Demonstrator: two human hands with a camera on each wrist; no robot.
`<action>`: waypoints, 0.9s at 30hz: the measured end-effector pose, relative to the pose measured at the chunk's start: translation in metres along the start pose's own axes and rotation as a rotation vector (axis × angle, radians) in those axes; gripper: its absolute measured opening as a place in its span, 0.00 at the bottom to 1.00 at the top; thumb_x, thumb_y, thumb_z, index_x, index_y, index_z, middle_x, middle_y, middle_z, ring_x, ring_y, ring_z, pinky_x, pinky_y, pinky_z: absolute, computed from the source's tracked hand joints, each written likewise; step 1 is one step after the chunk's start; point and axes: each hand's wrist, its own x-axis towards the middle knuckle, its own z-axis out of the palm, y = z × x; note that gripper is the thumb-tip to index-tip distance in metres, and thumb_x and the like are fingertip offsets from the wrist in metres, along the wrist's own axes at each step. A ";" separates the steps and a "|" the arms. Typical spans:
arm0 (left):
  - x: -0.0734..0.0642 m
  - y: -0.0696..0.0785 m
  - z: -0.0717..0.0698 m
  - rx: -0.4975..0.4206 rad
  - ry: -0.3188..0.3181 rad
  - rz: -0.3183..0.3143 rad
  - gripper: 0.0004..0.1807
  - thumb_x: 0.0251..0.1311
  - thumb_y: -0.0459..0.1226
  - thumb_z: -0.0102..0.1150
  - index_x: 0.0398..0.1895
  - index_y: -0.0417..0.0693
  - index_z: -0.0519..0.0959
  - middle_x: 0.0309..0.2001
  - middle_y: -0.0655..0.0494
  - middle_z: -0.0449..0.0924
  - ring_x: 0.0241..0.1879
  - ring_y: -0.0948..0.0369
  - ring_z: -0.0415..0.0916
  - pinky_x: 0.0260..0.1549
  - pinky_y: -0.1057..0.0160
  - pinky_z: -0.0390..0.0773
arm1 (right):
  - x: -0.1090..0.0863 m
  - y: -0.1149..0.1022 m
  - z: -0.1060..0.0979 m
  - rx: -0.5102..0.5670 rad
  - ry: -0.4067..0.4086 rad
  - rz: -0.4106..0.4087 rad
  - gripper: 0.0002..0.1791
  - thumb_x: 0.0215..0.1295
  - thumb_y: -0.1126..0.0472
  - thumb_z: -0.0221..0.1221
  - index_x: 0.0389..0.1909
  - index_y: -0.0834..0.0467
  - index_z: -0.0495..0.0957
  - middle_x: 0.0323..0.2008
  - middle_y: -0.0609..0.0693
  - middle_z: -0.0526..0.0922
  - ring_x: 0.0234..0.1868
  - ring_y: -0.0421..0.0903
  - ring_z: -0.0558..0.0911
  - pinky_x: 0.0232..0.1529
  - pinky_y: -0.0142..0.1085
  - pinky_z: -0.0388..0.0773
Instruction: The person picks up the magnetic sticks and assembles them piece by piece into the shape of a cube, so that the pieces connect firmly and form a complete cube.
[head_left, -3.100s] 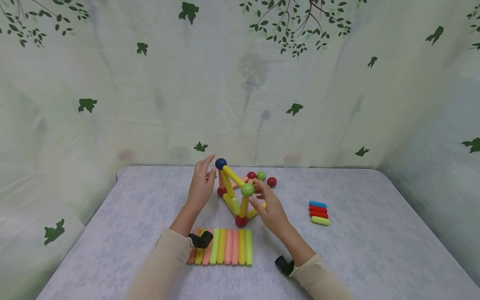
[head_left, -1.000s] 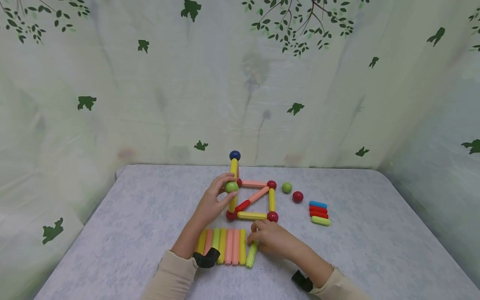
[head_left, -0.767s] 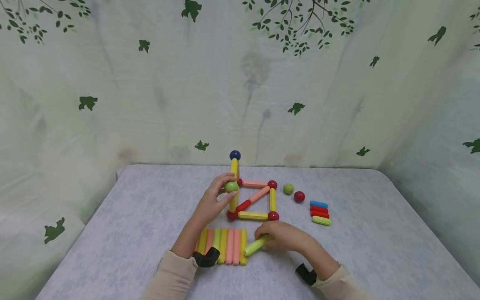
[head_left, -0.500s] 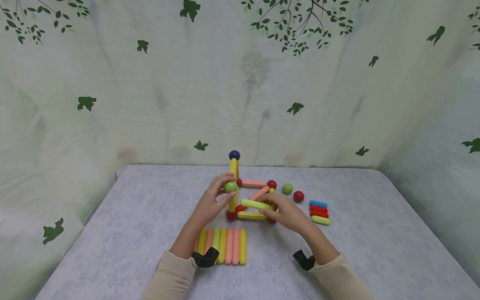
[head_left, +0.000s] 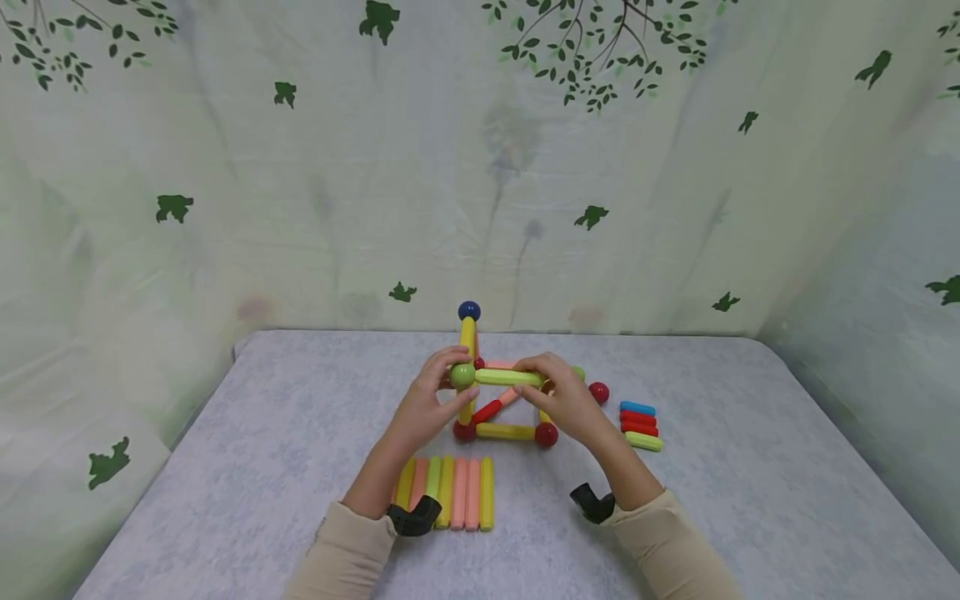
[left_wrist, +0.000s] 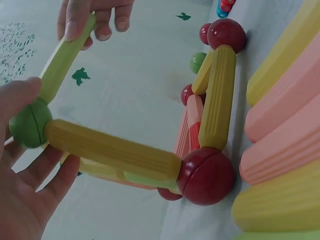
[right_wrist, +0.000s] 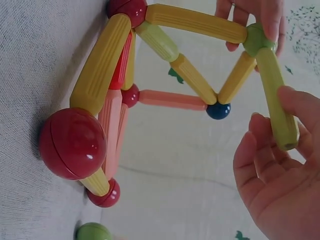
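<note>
You have a pale grey table [head_left: 780,492] in front of you. Along its near side lies a row of sticks [head_left: 458,493], yellow, pink and light green, its left end partly covered from your view. To your right, four short sticks [head_left: 638,422] lie side by side: blue farthest, then two red, yellow-green nearest. Just left of and beyond them you see a loose red ball [head_left: 598,392]. Past the table's far edge you face a pale cloth [head_left: 427,175] with dark green leaf shapes [head_left: 175,208] and leafy branches [head_left: 621,30] along the top.
</note>
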 end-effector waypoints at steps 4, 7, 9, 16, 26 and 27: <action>0.005 0.003 0.006 0.109 0.010 0.030 0.24 0.51 0.37 0.64 0.52 0.47 0.69 0.54 0.56 0.65 0.47 0.62 0.65 0.40 0.61 0.74 | 0.000 0.001 0.000 0.010 0.029 -0.039 0.13 0.56 0.59 0.61 0.43 0.53 0.77 0.37 0.44 0.74 0.36 0.42 0.71 0.34 0.38 0.75; 0.009 0.005 0.011 0.139 0.006 0.041 0.18 0.52 0.37 0.63 0.47 0.49 0.73 0.51 0.57 0.65 0.48 0.62 0.64 0.43 0.61 0.73 | 0.000 0.001 0.000 0.009 0.038 -0.064 0.13 0.56 0.59 0.61 0.44 0.53 0.77 0.37 0.43 0.74 0.36 0.41 0.71 0.34 0.37 0.74; 0.010 0.006 0.013 0.137 0.006 0.042 0.15 0.52 0.36 0.62 0.44 0.48 0.75 0.51 0.56 0.65 0.49 0.61 0.65 0.45 0.61 0.72 | -0.002 0.002 -0.002 0.003 0.035 -0.082 0.15 0.56 0.57 0.61 0.45 0.53 0.76 0.39 0.43 0.74 0.38 0.41 0.71 0.36 0.37 0.74; 0.009 0.006 0.013 0.140 0.022 0.025 0.14 0.54 0.34 0.60 0.45 0.47 0.73 0.52 0.54 0.63 0.48 0.60 0.65 0.44 0.61 0.73 | -0.016 0.026 -0.020 0.040 0.064 -0.040 0.24 0.56 0.57 0.62 0.54 0.56 0.71 0.50 0.49 0.72 0.48 0.48 0.71 0.47 0.50 0.69; 0.007 0.002 0.013 0.099 0.023 0.018 0.13 0.56 0.35 0.58 0.45 0.48 0.72 0.51 0.54 0.63 0.48 0.59 0.64 0.45 0.59 0.72 | -0.027 0.083 -0.036 -0.156 0.084 0.291 0.25 0.59 0.59 0.59 0.57 0.59 0.67 0.56 0.59 0.66 0.56 0.57 0.66 0.52 0.52 0.66; 0.007 0.002 0.014 0.094 0.021 0.018 0.13 0.56 0.35 0.58 0.45 0.48 0.72 0.51 0.54 0.62 0.49 0.60 0.64 0.45 0.60 0.72 | -0.027 0.087 -0.036 -0.186 0.063 0.315 0.25 0.59 0.60 0.59 0.57 0.60 0.66 0.55 0.60 0.67 0.54 0.57 0.67 0.51 0.52 0.66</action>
